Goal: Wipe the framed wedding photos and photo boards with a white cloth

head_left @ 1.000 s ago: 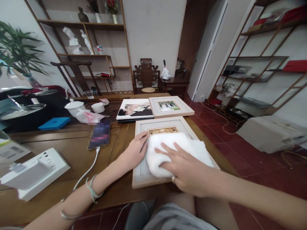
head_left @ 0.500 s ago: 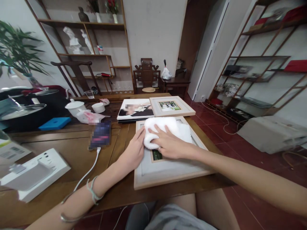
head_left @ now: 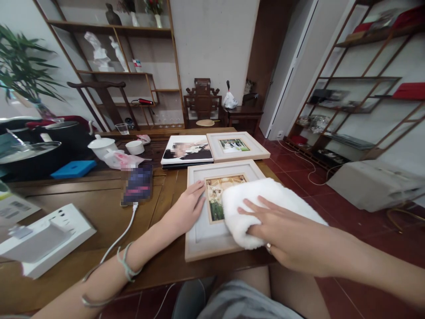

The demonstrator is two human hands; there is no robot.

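Observation:
A pale wooden picture frame (head_left: pixel 194 254) lies flat near the table's front edge, with a small photo (head_left: pixel 215 208) mounted in its middle. At its left side, my left hand (head_left: pixel 190 207) grips the rim, with the fingers bent over onto the glass. A fluffy white cloth (head_left: pixel 268 195) is bunched under my right hand (head_left: pixel 282 230), its fingers closed into the folds. The cloth covers the frame's right part and sticks out past its right edge. Part of the photo's right side is hidden beneath it.
Behind lie a second frame (head_left: pixel 254 153) and a photo panel (head_left: pixel 187 149) on a dark stack. To the left are a plugged-in phone (head_left: pixel 137 186), a power strip (head_left: pixel 59 241), a blue box (head_left: pixel 73 169), a lidded white bowl (head_left: pixel 102 147) and a black pot (head_left: pixel 29 159).
My right hand has swept the white cloth from the frame's upper middle toward the right and nearer me, uncovering most of the photo. My left hand stays at the left rim.

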